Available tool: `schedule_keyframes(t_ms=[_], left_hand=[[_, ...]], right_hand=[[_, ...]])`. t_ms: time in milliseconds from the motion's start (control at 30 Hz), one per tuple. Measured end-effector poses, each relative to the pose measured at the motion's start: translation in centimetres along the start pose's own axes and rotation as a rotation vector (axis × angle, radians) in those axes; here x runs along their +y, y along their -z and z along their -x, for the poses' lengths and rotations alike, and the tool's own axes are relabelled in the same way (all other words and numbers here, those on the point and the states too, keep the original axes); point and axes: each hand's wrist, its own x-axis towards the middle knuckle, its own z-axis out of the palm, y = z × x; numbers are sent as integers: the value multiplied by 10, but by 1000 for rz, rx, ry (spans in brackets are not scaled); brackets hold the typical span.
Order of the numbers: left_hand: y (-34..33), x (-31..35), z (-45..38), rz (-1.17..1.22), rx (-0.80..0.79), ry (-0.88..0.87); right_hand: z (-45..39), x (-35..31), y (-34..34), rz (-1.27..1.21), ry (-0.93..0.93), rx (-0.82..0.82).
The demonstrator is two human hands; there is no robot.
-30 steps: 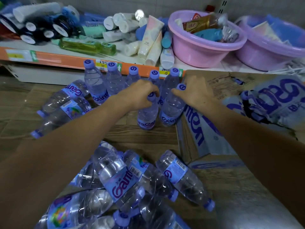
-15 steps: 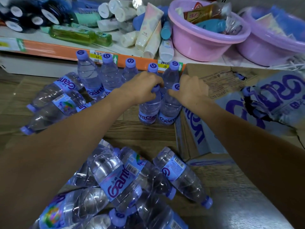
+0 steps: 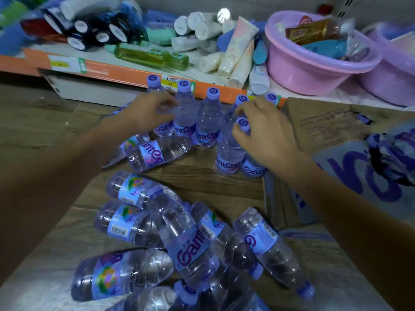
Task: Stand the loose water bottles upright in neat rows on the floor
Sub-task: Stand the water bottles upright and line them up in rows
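Several clear water bottles with purple caps stand upright in a back row point(image 3: 207, 117) against the shelf base. Two more upright bottles point(image 3: 229, 153) form a front pair to the right. My right hand point(image 3: 267, 133) hovers over that pair, thumb and fingers curled round the neck just below a purple cap. My left hand point(image 3: 146, 111) is at the left end of the back row, fingers loosely spread and blurred, gripping nothing that I can see. One bottle point(image 3: 157, 153) lies on its side beneath it. A pile of lying bottles point(image 3: 186, 239) fills the near floor.
A low shelf with an orange edge point(image 3: 125, 72) runs behind the row, loaded with tubes and jars. On it stand a pink basin point(image 3: 298, 70) and a purple basin point(image 3: 390, 84). Flattened cardboard point(image 3: 325, 122) and torn printed plastic wrap point(image 3: 370, 176) lie on the right.
My left hand has let go of the front bottle and moved left to the back row. My right hand stays at the front pair. The view has shifted.
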Motion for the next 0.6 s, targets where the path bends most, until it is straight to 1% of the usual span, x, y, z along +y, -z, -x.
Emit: schedule_keyframes(t_ms=[67, 100, 167, 233, 267, 333, 433, 533, 600], left_hand=[[8, -36, 19, -4, -24, 143], [10, -51, 28, -22, -52, 201], [9, -74, 48, -75, -116, 300], [4, -87, 65, -70, -161, 392], [0, -92, 71, -67, -160, 402], [-8, -98, 77, -90, -157, 368], [-15, -99, 68, -139, -128, 250], [-26, -90, 47, -124, -106, 175], [-39, -77, 32, -138, -136, 122]], right_hand=[[8, -23, -19, -22, 96, -128], [11, -33, -30, -38, 110, -218], [17, -52, -54, -100, 86, -390], [22, -67, -75, -177, 37, -485], [24, -73, -84, -208, 13, -522], [26, -82, -100, -249, -37, -597], [29, -83, -116, -286, -145, -676], [29, -74, -124, -383, -264, -669], [28, -73, -126, -527, -333, -641]])
